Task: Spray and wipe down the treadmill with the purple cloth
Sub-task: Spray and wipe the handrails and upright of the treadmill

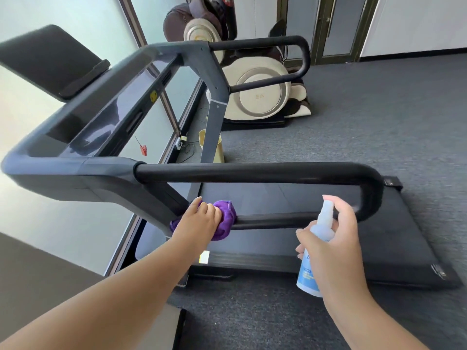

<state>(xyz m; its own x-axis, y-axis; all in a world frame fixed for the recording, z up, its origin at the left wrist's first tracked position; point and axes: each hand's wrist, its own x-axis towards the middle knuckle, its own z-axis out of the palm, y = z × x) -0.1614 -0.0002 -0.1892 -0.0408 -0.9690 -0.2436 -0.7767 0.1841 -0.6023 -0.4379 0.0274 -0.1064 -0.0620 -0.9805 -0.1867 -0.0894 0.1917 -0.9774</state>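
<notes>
Two hands in view, both busy. L hand [199, 221] is wrapped over the purple cloth [225, 221], fingers curled on it, pressing it against the lower black handrail bar [278, 221] of the treadmill [177, 66], right where the bar meets the grey upright near the frame's left side. Cloth is bunched around the bar, sticking out both sides of the hand. R hand [333, 238] grips a spray bottle [316, 248], translucent w/ blue-white label, held upright just in front of the same bar toward its curved right end; index finger sits up by the nozzle top. Bottle not touching the bar as far as visible. Upper handrail bar [252, 170] runs above, loops down at the right end to join the lower one. Treadmill belt deck [328, 248] lies behind/below the rails, on grey carpet [379, 109]. Console w/ dark tablet shelf [50, 59] at the frame's upper left. Beyond the far rail: a beige massage chair [262, 94], a yellow bin [214, 147] by the far upright, power strip w/ cables next to it at the window edge.
</notes>
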